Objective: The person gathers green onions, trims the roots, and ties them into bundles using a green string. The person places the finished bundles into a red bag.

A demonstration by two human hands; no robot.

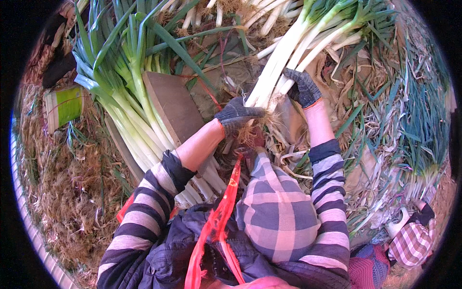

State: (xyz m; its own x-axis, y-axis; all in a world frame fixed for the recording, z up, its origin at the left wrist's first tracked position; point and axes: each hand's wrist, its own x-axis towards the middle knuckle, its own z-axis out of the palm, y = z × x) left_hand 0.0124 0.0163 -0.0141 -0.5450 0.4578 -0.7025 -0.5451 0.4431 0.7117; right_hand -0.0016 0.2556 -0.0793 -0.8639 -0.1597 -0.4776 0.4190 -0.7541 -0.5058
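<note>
A bunch of large green onions (288,54), with long white stalks and trimmed-looking green tops, slants across the upper middle. My left hand (239,115), in a dark knitted glove with an orange cuff, grips its rooted end. Around the stalks, a little farther up, curls my right hand (303,88) in a matching glove. Brown roots (273,118) hang beside my left fingers. On my left, more green onions (133,104) lie along a brown board (173,108), some partly hidden by my left arm.
Rooted stalks (216,14) lie at the top. Dry leaf scraps (368,119) cover the ground at right, near piled thin green onions (420,119). Root waste (72,188) and a yellow-green container (65,107) are at left. A co-worker in checked clothing (413,242) is at lower right.
</note>
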